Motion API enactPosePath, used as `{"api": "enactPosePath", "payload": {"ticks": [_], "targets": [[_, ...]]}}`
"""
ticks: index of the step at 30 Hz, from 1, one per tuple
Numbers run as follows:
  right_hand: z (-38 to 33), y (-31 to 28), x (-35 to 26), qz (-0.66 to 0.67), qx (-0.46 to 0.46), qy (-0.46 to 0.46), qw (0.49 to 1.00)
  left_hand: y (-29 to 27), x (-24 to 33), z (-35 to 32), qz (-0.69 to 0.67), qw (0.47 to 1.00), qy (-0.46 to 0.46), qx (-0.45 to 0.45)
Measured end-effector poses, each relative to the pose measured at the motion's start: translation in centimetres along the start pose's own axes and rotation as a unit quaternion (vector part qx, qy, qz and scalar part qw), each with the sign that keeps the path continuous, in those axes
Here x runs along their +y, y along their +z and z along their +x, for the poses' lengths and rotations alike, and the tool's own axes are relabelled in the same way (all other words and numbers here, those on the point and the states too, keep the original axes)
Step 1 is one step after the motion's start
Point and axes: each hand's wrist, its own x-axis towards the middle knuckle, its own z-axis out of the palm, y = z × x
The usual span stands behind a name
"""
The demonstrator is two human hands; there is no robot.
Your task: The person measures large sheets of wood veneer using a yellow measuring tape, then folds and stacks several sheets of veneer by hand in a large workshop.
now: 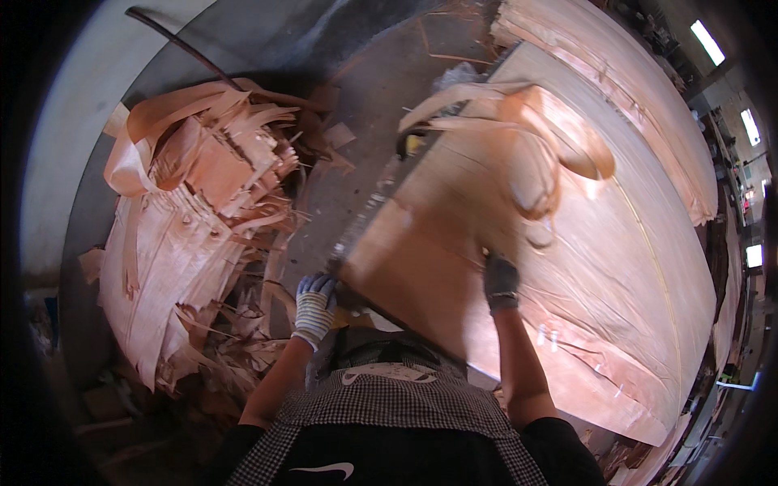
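A broad wood veneer sheet (pixel 421 267) lies on top of the stack before me, its darker near-left corner close to my left hand. My left hand (pixel 314 308), in a white and grey striped glove, is at that corner with its fingers stretched out. On the sheet's right part, my right hand (pixel 502 283) in a dark glove is closed, fingers curled. A small pale tip shows at its fingers, too blurred to name. Ahead of it, loose veneer strips (pixel 596 158) curl in loops over the stack, smeared by motion.
At left stands a heap of torn veneer scraps (pixel 178 235) with ragged ends. A thin dark rod (pixel 174 40) sticks out above it. Another veneer stack (pixel 616 89) runs along the far right. A yellow and black object (pixel 413 146) sits at the stack's left edge, above the grey floor (pixel 356 105).
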Motion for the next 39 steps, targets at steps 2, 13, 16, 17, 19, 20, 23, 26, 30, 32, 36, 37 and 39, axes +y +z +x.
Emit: {"api": "enactPosePath", "payload": {"ticks": [2, 13, 16, 17, 19, 20, 23, 26, 30, 32, 36, 37, 39], "targets": [[0.0, -0.2, -2.8, -0.057, -0.02, 0.075, 0.995, -2.3, -4.4, 0.4, -0.032, 0.999, 0.008, -0.001], [1.6, 1.4, -6.9, -0.088, -0.017, 0.257, 0.962, -7.9, -21.3, 11.0, -0.072, 0.991, 0.031, -0.105], [1.8, 2.2, -7.1, -0.083, 0.03, 0.256, 0.963, -7.0, -18.3, 19.0, -0.102, 0.971, 0.145, -0.16], [2.3, 1.7, -8.1, -0.095, 0.006, 0.282, 0.955, -7.5, -16.7, 22.0, -0.1, 0.96, 0.173, -0.196], [2.8, 1.7, -8.7, -0.094, 0.002, 0.295, 0.951, -7.0, -14.9, 26.5, -0.101, 0.938, 0.234, -0.234], [2.8, 2.0, -8.5, -0.087, -0.004, 0.303, 0.949, -6.4, -14.4, 28.6, -0.106, 0.929, 0.265, -0.235], [3.8, 1.7, -9.3, -0.062, 0.022, 0.351, 0.934, -4.2, -14.4, 34.7, -0.107, 0.904, 0.334, -0.244], [4.6, 0.8, -10.5, -0.071, 0.059, 0.403, 0.91, -2.2, -14.7, 39.1, -0.127, 0.886, 0.348, -0.278], [4.7, 1.8, -11.1, -0.05, 0.079, 0.463, 0.881, 2.2, -13.9, 44.3, -0.213, 0.885, 0.278, -0.308], [7.3, -0.5, -14.4, -0.008, 0.106, 0.491, 0.865, 3.5, -11.3, 48.7, -0.124, 0.89, 0.323, -0.297], [9.1, 0.5, -20.7, 0.018, 0.261, 0.504, 0.823, 8.1, -1.7, 58.8, -0.183, 0.863, 0.437, -0.176], [9.7, 0.7, -22.4, 0.048, 0.245, 0.537, 0.806, 8.9, 1.5, 60.7, -0.206, 0.858, 0.436, -0.18], [11.2, 0.7, -25.9, 0.101, 0.217, 0.579, 0.78, 10.2, 7.5, 63.2, -0.225, 0.853, 0.444, -0.155]]}}
